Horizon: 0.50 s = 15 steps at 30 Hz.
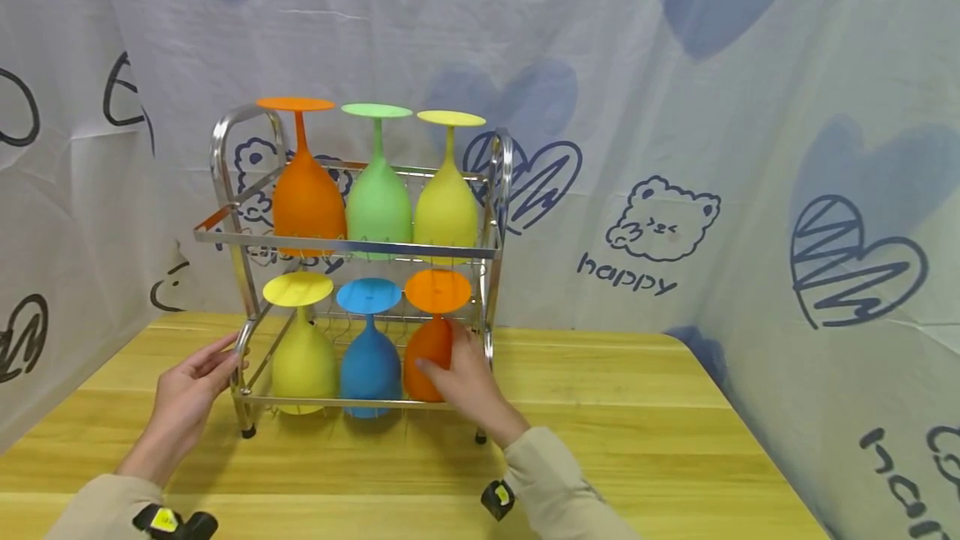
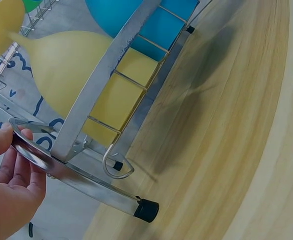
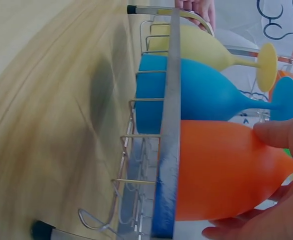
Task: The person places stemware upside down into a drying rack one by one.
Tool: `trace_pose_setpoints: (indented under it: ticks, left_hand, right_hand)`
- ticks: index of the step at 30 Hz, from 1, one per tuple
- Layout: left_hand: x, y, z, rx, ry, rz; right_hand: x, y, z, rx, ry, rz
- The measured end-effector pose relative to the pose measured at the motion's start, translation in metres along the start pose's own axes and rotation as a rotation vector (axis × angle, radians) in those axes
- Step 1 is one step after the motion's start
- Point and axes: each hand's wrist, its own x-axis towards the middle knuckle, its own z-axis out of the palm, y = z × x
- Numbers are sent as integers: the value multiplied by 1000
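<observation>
A two-tier metal rack [image 1: 352, 244] stands on the table with goblets upside down on both tiers. My right hand [image 1: 468, 377] grips the bowl of the orange goblet [image 1: 427, 357] at the right end of the lower tier, thumb in front and fingers behind. In the right wrist view that orange goblet [image 3: 216, 170] sits behind the front rail. My left hand [image 1: 187, 394] holds the rack's left upright, thumb and fingers around the metal bar [image 2: 34, 147]. Beside the orange goblet are a blue goblet [image 1: 370, 369] and a yellow goblet [image 1: 302, 365].
On the upper tier stand an orange goblet [image 1: 307, 198], a green goblet [image 1: 378, 202] and a yellow goblet [image 1: 447, 211], all inverted. The wooden table [image 1: 615, 432] extends to the right. A printed cloth [image 1: 540, 40] hangs behind and at both sides.
</observation>
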Motion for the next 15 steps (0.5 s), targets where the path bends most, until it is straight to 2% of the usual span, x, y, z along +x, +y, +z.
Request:
trace_pose_setpoints:
  ticks: [4,15]
  left_hand:
    - [0,-1,0,-9,-2,6]
    - [0,-1,-1,-17,-17,3]
  right_hand:
    - [1,4,5,-40,3,43]
    - [-2,10,12,-85,3,92]
